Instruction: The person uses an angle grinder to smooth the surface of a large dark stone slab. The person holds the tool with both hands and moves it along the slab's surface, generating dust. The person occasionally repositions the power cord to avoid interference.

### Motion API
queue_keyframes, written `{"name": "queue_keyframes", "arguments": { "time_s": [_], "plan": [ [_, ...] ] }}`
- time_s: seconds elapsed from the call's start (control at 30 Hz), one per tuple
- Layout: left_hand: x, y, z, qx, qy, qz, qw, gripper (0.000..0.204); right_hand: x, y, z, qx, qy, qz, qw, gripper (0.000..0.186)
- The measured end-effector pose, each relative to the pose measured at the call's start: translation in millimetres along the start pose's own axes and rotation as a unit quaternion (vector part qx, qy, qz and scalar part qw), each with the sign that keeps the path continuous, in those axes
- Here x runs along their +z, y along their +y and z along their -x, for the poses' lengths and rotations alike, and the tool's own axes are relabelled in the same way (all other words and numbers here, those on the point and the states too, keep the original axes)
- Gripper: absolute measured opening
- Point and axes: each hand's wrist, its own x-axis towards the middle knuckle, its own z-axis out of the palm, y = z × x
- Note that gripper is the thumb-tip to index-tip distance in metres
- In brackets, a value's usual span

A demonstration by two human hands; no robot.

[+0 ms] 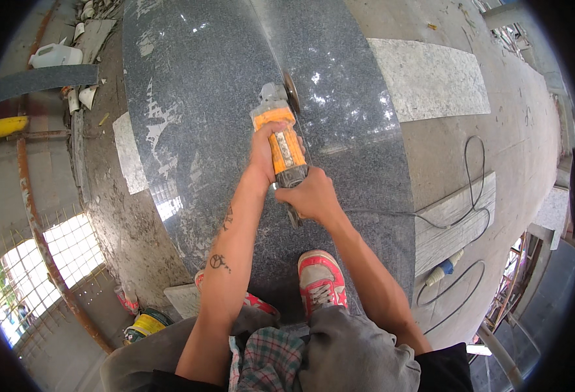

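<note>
Orange grinder (288, 151) is held two-handed: left hand (262, 151) wraps its body from nine o'clock, right hand (313, 195) clenches its rear at five o'clock.

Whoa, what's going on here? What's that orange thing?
Someone is holding an orange grinder with both hands: the left hand is around its body and the right hand grips its back end. Its round disc stands on edge at the dark slab, and a pale streak, maybe dust, stretches ahead of it. A cord trails off to the right.
</note>
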Motion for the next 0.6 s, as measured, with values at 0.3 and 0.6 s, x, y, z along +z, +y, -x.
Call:
{"name": "queue_keyframes", "arguments": {
  "time_s": [0.3,0.6],
  "plan": [
    [8.9,11.8,-3.8,0.017,-0.003,0.014,1.000,0.038,-4.9,-6.2,-6.2,-0.004,-0.004,-0.011,1.000,0.050],
    [7.0,-8.7,12.8,0.014,0.009,-0.003,1.000,0.038,4.3,15.0,7.3,-0.038,0.022,-0.008,0.999,0.050]
  ]
}}
